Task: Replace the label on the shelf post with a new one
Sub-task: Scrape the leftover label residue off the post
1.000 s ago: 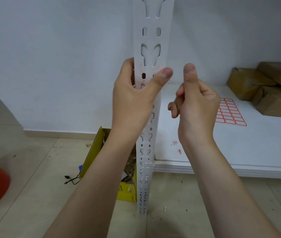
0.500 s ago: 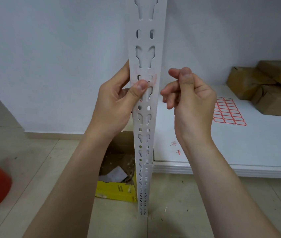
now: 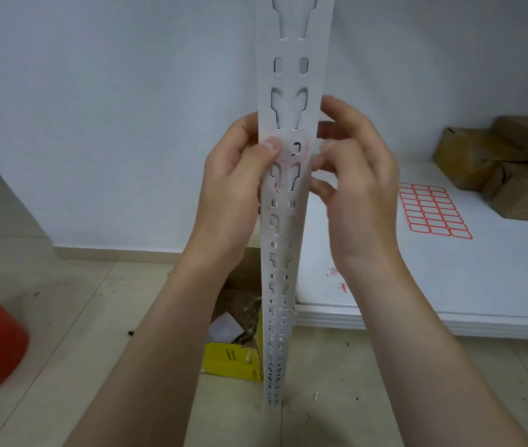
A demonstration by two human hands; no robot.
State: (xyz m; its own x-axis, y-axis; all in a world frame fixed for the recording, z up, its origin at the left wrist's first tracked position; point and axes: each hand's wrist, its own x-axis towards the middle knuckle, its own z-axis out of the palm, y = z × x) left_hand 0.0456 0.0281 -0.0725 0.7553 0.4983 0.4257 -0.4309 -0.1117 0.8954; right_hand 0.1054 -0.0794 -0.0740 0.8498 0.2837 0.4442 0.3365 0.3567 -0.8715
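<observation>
Head view: nearest the camera, just left of centre, the left hand (image 3: 230,195) is wrapped round the white perforated metal shelf post (image 3: 291,75), with the fingers tucked behind it and the thumb pressed on the front face. That grip has been kept from a second ago. Only the thumb has been slid down to the pinkish patch of old label residue (image 3: 304,138).

The real change is on the other side. The right hand (image 3: 362,195), which was held clear of the post with its thumb up a second ago, has been brought in to the post's right edge, level with that patch. Its fingers are curled and touching the edge, but it's blurred, so whether a scrap is actually pinched can't be told. Most of the old label looks stripped already, so the leftovers are probably being picked off, tbh.

Lower down, behind the post, a yellow cardboard box (image 3: 230,362) of scraps is parked on the floor. Further back, right of centre, the sheet of red-bordered blank labels (image 3: 433,211) is lying untouched on the white shelf board (image 3: 449,285), so the new label hasn't been fetched yet. Brown paper-wrapped parcels (image 3: 514,175) are stacked at the far right.
</observation>
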